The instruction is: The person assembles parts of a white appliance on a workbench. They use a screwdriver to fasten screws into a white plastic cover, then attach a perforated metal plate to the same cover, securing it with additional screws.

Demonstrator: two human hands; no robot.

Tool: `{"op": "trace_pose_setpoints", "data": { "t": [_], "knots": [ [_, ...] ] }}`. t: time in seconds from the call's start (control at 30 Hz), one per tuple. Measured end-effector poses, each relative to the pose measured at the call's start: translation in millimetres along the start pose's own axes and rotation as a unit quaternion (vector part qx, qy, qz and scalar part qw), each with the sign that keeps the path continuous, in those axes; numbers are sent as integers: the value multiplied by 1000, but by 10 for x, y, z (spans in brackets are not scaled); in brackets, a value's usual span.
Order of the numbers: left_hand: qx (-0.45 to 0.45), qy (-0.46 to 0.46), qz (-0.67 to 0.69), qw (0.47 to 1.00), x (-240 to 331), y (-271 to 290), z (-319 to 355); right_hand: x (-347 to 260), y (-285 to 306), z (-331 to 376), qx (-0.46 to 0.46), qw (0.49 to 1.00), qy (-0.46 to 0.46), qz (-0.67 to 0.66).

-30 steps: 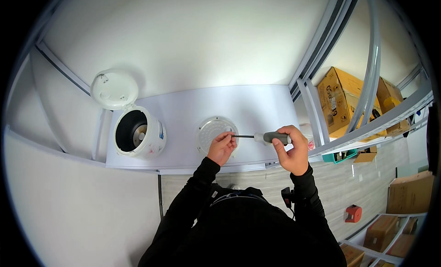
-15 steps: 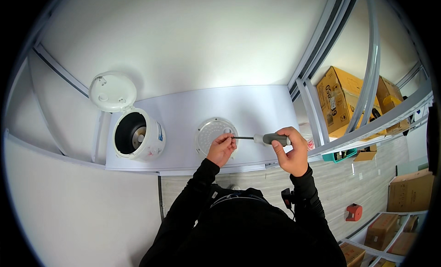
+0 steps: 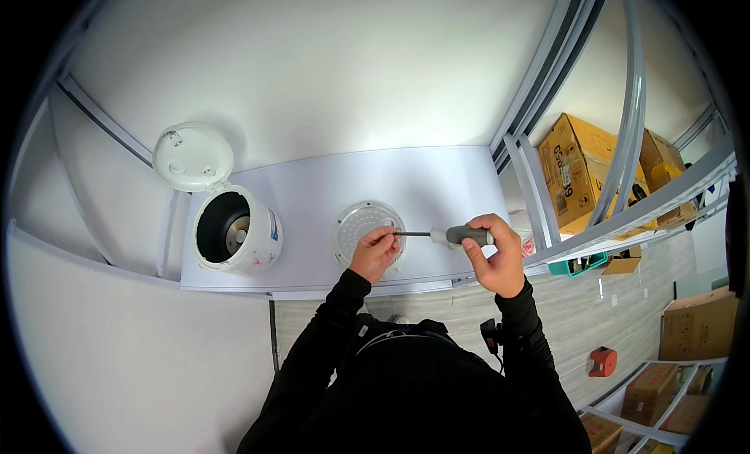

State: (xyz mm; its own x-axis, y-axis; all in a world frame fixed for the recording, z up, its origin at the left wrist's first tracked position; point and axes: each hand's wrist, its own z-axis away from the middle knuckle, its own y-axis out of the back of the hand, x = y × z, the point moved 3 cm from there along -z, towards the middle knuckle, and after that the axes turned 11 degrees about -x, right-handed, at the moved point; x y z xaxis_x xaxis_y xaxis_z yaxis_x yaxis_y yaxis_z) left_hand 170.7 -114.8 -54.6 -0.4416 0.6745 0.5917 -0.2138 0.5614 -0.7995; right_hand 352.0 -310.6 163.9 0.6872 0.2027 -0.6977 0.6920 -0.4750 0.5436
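Observation:
A round white perforated plate [image 3: 361,223] lies on the white table [image 3: 437,180] in front of me. My left hand [image 3: 375,252] rests on the plate's near edge, its fingers pinching the tip of a screwdriver's thin shaft. My right hand [image 3: 494,255] grips the screwdriver [image 3: 457,235] by its grey handle and holds it level, pointing left. A white rice cooker [image 3: 234,231] stands at the table's left end with its lid [image 3: 192,157] swung open and its dark inside showing.
White walls surround the table. A grey metal frame [image 3: 539,188] rises at the table's right edge. Behind it are cardboard boxes [image 3: 578,169], a green tray [image 3: 578,264], more boxes on shelves at lower right and a small red object [image 3: 603,362] on the wood-look floor.
Both hands and the screwdriver stay at the plate; the view has shifted slightly.

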Motion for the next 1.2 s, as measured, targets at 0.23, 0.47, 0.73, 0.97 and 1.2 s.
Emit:
{"op": "trace_pose_setpoints", "data": {
  "t": [0.23,0.47,0.73,0.97,1.2],
  "knots": [
    [9,-4,-15,1000,1,36,0,96,-35,71,9,997,-60,-39],
    [20,10,-40,999,38,49,38,114,-48,62,13,998,-48,-35],
    [42,-25,-59,997,139,-123,12,212,-95,135,45,967,-205,-146],
    [-11,-12,-116,993,89,-5,-58,217,-155,92,34,986,-128,-100],
    [65,92,-463,879,111,-358,22,-3,-108,-26,-22,995,-92,28]
  ]
}}
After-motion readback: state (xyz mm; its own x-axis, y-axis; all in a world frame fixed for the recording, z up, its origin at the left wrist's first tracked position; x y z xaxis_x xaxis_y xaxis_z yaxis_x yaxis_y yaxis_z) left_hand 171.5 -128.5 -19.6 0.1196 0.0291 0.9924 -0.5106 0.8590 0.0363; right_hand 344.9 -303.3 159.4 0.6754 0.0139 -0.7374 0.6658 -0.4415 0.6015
